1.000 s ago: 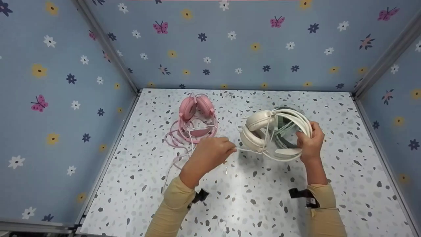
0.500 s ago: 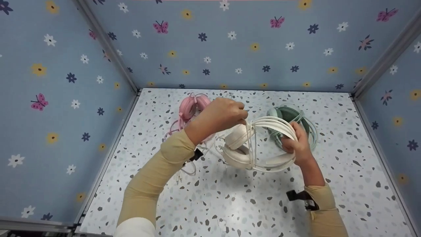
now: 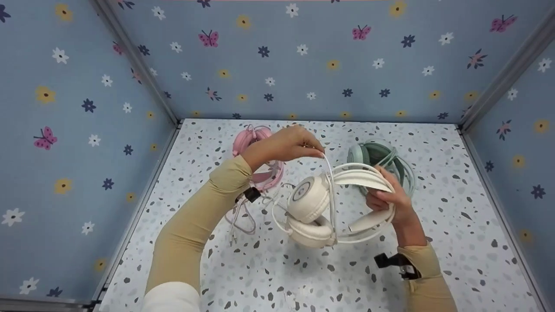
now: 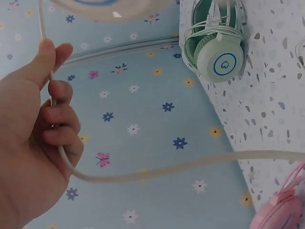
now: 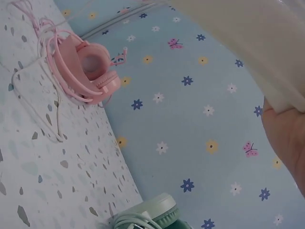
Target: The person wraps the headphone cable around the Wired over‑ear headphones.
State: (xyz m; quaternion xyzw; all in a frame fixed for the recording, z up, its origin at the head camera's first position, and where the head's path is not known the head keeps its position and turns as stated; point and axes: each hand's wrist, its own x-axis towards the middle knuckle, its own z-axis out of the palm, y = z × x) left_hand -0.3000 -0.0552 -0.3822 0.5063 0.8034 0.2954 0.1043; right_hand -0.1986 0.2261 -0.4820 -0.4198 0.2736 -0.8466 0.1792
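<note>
Pinching a white cable (image 4: 143,176), left fingers (image 4: 61,114) curl; only the head view shows right fingers (image 3: 376,200) gripping white headphones (image 3: 310,201).

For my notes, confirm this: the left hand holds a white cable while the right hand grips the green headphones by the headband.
Wrong headphones: the right hand grips the white headphones by the headband, as the head view shows, while the left hand holds a white cable.

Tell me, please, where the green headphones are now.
In the head view, the green headphones lie on the speckled table, right of centre, just beyond the right hand and the white headphones it holds, with the pink headphones farther left.
</note>
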